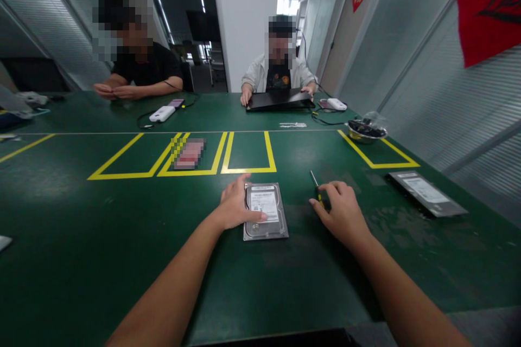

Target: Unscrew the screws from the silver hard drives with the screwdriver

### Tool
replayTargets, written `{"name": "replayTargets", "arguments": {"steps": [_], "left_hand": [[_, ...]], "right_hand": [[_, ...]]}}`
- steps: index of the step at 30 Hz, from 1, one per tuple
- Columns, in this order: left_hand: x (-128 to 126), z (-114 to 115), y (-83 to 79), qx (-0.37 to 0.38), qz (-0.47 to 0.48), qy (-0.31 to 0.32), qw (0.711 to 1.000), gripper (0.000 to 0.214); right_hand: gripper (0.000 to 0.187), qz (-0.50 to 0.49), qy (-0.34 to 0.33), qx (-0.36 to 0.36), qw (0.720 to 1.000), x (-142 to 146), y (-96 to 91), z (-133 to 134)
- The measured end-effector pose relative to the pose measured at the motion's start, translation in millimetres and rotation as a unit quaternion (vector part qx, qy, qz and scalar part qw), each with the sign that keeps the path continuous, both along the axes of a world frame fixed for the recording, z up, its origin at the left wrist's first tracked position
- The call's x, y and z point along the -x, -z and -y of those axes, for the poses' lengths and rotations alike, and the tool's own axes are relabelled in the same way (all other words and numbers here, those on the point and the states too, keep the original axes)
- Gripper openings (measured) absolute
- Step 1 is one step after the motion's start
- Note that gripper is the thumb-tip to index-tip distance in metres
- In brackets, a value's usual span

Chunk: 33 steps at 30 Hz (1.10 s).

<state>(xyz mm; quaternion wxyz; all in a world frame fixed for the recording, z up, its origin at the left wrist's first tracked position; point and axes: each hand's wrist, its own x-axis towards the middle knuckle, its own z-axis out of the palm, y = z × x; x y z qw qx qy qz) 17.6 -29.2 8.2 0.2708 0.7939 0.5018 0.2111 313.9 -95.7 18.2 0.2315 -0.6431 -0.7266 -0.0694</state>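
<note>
A silver hard drive (273, 227) with a white label lies flat on the green table in front of me. My left hand (235, 207) grips its left side, thumb across the label and fingers along the far left edge. To the right of the drive, my right hand (340, 206) has its thumb and fingers around the yellow-and-black handle of a screwdriver (314, 180). The metal shaft points away from me, up and left. Part of the handle is hidden by the fingers. Further right, a second hard drive (423, 190) with a white label rests on the table.
Yellow tape outlines (248, 170) mark the table (142, 238) ahead. A blurred pinkish item (189, 154) lies inside one. A metal bowl (366, 134) of dark pieces stands at the far right. Across the table, one person (142, 68) sits; another (256, 73) holds a black panel (280, 100).
</note>
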Motion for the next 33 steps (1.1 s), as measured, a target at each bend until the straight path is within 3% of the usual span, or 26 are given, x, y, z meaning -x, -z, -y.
{"name": "replayTargets", "arguments": {"steps": [2, 5, 8, 14, 21, 33], "left_hand": [[-0.7, -0.3, -0.3, 0.002, -0.006, -0.005, 1.0, 0.113], [-1.9, -0.1, -1.9, 0.007, -0.017, -0.014, 1.0, 0.114], [-2.6, -0.3, -3.0, -0.006, -0.018, -0.014, 1.0, 0.112], [-4.1, -2.5, -4.8, -0.005, -0.032, -0.005, 0.999, 0.111], [-11.0, -4.0, -7.2, 0.008, -0.051, -0.043, 0.998, 0.114], [-6.0, 6.8, 9.7, -0.048, 0.053, -0.052, 0.996, 0.109]], "right_hand": [[0.035, -0.017, -0.077, -0.015, 0.997, 10.3, -5.3, 5.4], [0.044, -0.033, -0.222, 0.018, 0.974, 28.7, -10.8, 14.8], [0.059, -0.019, -0.291, 0.042, 0.956, 43.2, -9.4, 20.3], [0.045, 0.017, -0.288, 0.035, 0.957, 52.3, 0.0, 17.1], [0.043, 0.016, -0.275, 0.031, 0.961, 49.5, 1.0, 13.9], [0.037, 0.014, -0.269, 0.037, 0.962, 52.5, 5.8, 13.3]]}}
